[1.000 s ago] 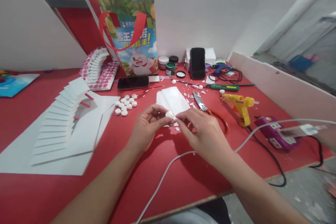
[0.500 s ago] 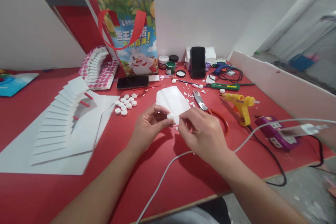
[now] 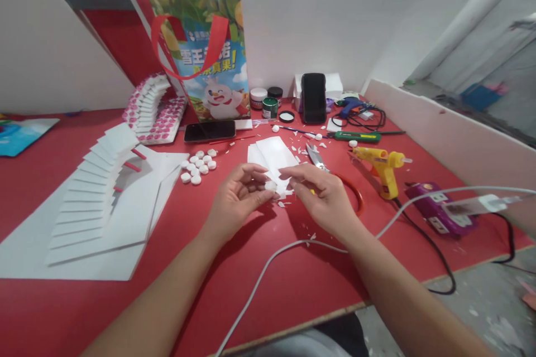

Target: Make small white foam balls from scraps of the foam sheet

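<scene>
My left hand [image 3: 240,192] is closed, pinching a small white round piece [image 3: 270,185] between thumb and fingertips. To its right, my right hand [image 3: 324,192] has its thumb and fingers apart, with nothing visible between them. White sheets [image 3: 274,150] lie just beyond both hands, and small white scraps [image 3: 281,204] are scattered around the fingertips. Orange-handled scissors [image 3: 316,157] rest behind my right hand, which partly covers their handles. A cluster of similar white round pieces [image 3: 204,169] sits left of my left hand.
A fanned white stepped construction [image 3: 86,195] lies on white boards at left. A printed bag [image 3: 209,50], a phone [image 3: 210,131] and paint jars [image 3: 270,107] stand or lie behind. At right are a yellow glue gun [image 3: 379,164], a purple power strip [image 3: 438,209] and a white cable [image 3: 268,268].
My right hand's fingers have spread and drawn slightly away from the white round piece. My left hand still holds that piece in nearly the same place.
</scene>
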A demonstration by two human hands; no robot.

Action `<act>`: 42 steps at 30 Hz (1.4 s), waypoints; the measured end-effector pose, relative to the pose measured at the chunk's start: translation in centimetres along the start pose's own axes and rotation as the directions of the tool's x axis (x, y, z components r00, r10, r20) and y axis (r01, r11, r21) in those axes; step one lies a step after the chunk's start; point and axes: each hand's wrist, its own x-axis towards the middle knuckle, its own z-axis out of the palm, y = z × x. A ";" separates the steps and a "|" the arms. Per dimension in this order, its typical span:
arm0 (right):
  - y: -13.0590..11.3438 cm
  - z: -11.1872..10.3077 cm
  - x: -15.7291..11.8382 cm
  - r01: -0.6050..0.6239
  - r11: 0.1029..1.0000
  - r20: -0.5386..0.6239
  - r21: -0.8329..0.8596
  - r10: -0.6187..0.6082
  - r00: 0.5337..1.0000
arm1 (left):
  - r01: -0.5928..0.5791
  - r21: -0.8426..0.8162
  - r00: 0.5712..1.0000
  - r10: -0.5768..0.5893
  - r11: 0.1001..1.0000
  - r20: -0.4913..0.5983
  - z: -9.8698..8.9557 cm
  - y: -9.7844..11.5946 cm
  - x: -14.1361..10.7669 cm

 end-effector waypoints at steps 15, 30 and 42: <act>0.1 0.4 -0.3 0.028 0.998 0.104 0.063 -0.035 0.994 | 0.047 0.082 0.998 -0.050 0.996 0.042 0.2 0.3 0.0; 0.3 0.2 -0.6 0.043 0.999 0.086 -0.019 -0.042 0.995 | -0.137 0.376 0.990 0.121 0.916 0.067 0.1 0.5 -0.4; 0.7 0.4 -0.3 0.133 0.990 0.110 0.048 -0.138 0.984 | -0.074 0.306 0.996 0.053 0.949 0.077 0.1 0.6 -0.4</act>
